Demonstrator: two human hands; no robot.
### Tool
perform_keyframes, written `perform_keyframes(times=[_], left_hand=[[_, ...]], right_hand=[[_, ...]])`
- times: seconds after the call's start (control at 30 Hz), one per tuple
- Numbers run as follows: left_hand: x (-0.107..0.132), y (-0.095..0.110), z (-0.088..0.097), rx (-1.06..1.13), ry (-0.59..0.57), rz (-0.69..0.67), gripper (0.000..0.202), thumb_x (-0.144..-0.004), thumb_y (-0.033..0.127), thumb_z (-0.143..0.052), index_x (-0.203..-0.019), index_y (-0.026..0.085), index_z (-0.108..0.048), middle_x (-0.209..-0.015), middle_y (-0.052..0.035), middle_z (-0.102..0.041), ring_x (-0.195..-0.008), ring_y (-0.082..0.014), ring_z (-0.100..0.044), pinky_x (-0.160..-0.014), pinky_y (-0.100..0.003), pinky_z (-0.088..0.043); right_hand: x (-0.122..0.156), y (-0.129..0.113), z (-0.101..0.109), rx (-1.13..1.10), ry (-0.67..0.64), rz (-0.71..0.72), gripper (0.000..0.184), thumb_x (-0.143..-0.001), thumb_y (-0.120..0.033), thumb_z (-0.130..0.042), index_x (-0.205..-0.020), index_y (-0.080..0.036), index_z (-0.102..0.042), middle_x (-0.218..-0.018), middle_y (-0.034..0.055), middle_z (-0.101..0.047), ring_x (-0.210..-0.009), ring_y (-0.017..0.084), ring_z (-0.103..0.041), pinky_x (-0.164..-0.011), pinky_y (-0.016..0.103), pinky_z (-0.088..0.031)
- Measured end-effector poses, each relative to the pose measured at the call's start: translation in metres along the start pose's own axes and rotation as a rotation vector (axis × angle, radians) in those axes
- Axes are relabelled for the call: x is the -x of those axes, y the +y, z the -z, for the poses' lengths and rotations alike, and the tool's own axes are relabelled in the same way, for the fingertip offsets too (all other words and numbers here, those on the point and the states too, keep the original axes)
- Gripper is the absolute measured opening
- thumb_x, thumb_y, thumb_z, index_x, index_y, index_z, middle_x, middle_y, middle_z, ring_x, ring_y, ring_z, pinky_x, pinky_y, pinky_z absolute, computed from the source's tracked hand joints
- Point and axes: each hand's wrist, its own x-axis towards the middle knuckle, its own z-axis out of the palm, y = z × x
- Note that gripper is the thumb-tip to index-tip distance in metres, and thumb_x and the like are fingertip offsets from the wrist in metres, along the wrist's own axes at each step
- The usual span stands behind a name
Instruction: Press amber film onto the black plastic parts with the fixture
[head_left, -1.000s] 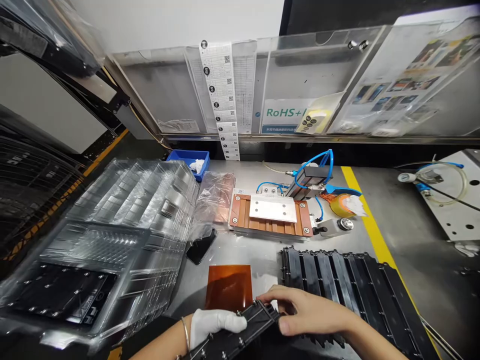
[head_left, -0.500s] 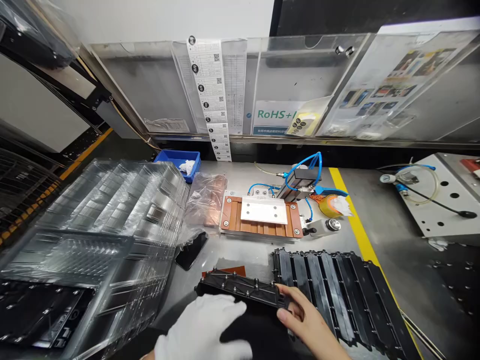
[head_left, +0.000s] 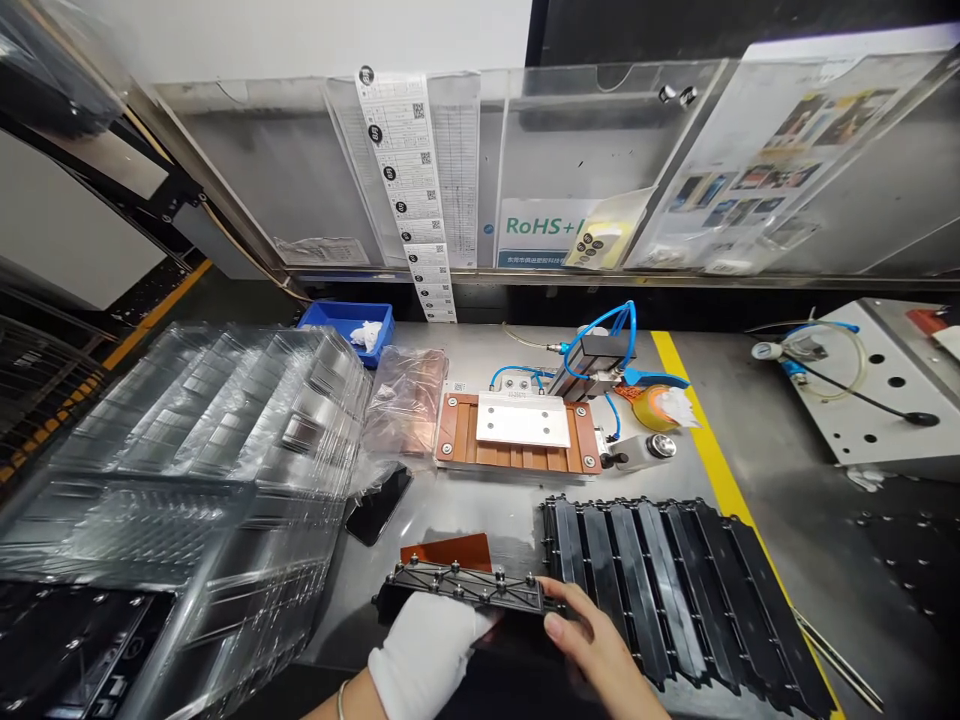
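At the lower centre of the frame, the studded black part [head_left: 517,594] is up in front of the person, its ribbed long face showing. The bare right hand [head_left: 596,645] pinches its right end between thumb and fingers. The gloved left hand [head_left: 426,645] lies against its near edge; its fingertips are hidden, so whether it truly grips cannot be told.

That makes slipping the likeliest trouble: if the glove only rests there, the right-hand pinch carries a long piece by one end, and the left end could swing down onto the desk [head_left: 465,505]. The orange sheet [head_left: 450,551] appears just beyond the part's far edge, so a dip there could let the metal studs scratch or drag it. The row of black strips [head_left: 651,590], right of centre, sits near the right hand; a wide turn of the wrist might knock it askew. Bare fingertips could also smudge the part's surface. The phone [head_left: 379,505], left of centre, looks less exposed.
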Motion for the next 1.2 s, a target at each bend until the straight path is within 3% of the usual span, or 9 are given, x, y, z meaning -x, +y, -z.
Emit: perform_keyframes(times=[0.13, 0.23, 0.3, 0.47, 0.57, 0.77, 0.87, 1.07, 1.2], left_hand=[[0.006, 0.004, 0.002, -0.252, -0.125, -0.151, 0.031, -0.094, 0.026, -0.046, -0.111, 0.034, -0.071, -0.114, -0.0033, -0.073, -0.109, -0.0251, -0.065, -0.098, -0.032, -0.044], [0.009, 0.005, 0.007, -0.422, -0.229, -0.205, 0.038, -0.099, 0.029, -0.034, -0.113, 0.032, -0.070, -0.101, -0.0036, -0.075, -0.094, -0.0213, -0.068, -0.082, -0.026, -0.047], [0.011, 0.003, 0.011, -0.415, -0.200, -0.214, 0.037, -0.098, 0.031, -0.037, -0.109, 0.031, -0.072, -0.091, -0.0033, -0.075, -0.084, -0.0203, -0.069, -0.076, -0.026, -0.047], [0.013, -0.013, 0.015, -0.172, 0.038, -0.035, 0.016, -0.085, 0.030, -0.061, -0.091, 0.032, -0.076, -0.087, -0.0032, -0.076, -0.088, -0.0256, -0.069, -0.091, -0.032, -0.049], [0.010, -0.019, 0.005, -0.111, 0.073, -0.019, 0.014, -0.082, 0.028, -0.063, -0.089, 0.031, -0.075, -0.087, -0.0035, -0.077, -0.089, -0.0257, -0.070, -0.094, -0.033, -0.049], [-0.005, -0.019, -0.029, -0.518, 0.023, -0.181, 0.030, -0.089, 0.019, -0.049, -0.109, 0.030, -0.069, -0.101, -0.0005, -0.076, -0.098, -0.0193, -0.069, -0.093, -0.028, -0.052], [-0.010, -0.011, -0.034, -0.574, 0.006, -0.279, 0.035, -0.092, 0.016, -0.045, -0.115, 0.031, -0.066, -0.097, 0.0015, -0.077, -0.093, -0.0159, -0.071, -0.088, -0.024, -0.054], [-0.003, 0.014, -0.015, -0.517, -0.090, -0.354, 0.029, -0.094, 0.023, -0.048, -0.115, 0.031, -0.066, -0.113, 0.0001, -0.074, -0.101, -0.0147, -0.070, -0.091, -0.021, -0.053], [0.005, 0.014, -0.001, -0.475, -0.204, -0.416, 0.029, -0.096, 0.025, -0.045, -0.118, 0.027, -0.065, -0.121, -0.0012, -0.071, -0.114, -0.0148, -0.064, -0.099, -0.020, -0.047]], right_hand=[[-0.003, 0.003, 0.008, -0.013, -0.043, 0.012, 0.067, -0.073, -0.071, -0.059, -0.120, -0.024, -0.062, -0.102, 0.0057, -0.055, -0.053, 0.010, -0.047, -0.049, 0.028, -0.039], [-0.005, 0.006, 0.011, -0.038, -0.024, 0.023, 0.066, -0.072, -0.070, -0.061, -0.119, -0.024, -0.064, -0.104, 0.0073, -0.057, -0.057, 0.012, -0.050, -0.049, 0.028, -0.040], [-0.005, 0.006, 0.010, -0.061, 0.034, 0.031, 0.065, -0.072, -0.070, -0.062, -0.117, -0.024, -0.065, -0.104, 0.0074, -0.058, -0.056, 0.012, -0.049, -0.047, 0.027, -0.039], [-0.003, 0.002, 0.005, -0.078, 0.119, 0.057, 0.066, -0.070, -0.069, -0.064, -0.117, -0.023, -0.065, -0.102, 0.0057, -0.055, -0.051, 0.008, -0.044, -0.045, 0.026, -0.036], [-0.001, -0.001, -0.002, -0.069, 0.083, 0.051, 0.066, -0.071, -0.068, -0.064, -0.118, -0.022, -0.063, -0.101, 0.0045, -0.051, -0.050, 0.006, -0.043, -0.046, 0.026, -0.037], [0.000, -0.002, -0.026, -0.129, 0.198, 0.062, 0.062, -0.067, -0.067, -0.069, -0.110, -0.022, -0.067, -0.095, 0.0014, -0.049, -0.045, 0.003, -0.036, -0.040, 0.023, -0.032], [0.000, -0.004, -0.028, -0.117, 0.179, 0.064, 0.061, -0.067, -0.067, -0.069, -0.108, -0.022, -0.068, -0.093, 0.0012, -0.050, -0.044, 0.004, -0.040, -0.040, 0.024, -0.033], [-0.006, -0.007, -0.008, -0.060, -0.003, 0.062, 0.064, -0.069, -0.066, -0.068, -0.116, -0.022, -0.064, -0.102, 0.0037, -0.049, -0.051, 0.005, -0.045, -0.047, 0.025, -0.039], [-0.009, -0.003, -0.001, -0.071, 0.003, 0.084, 0.064, -0.070, -0.067, -0.067, -0.117, -0.023, -0.063, -0.102, 0.0041, -0.051, -0.052, 0.006, -0.045, -0.047, 0.025, -0.041]])
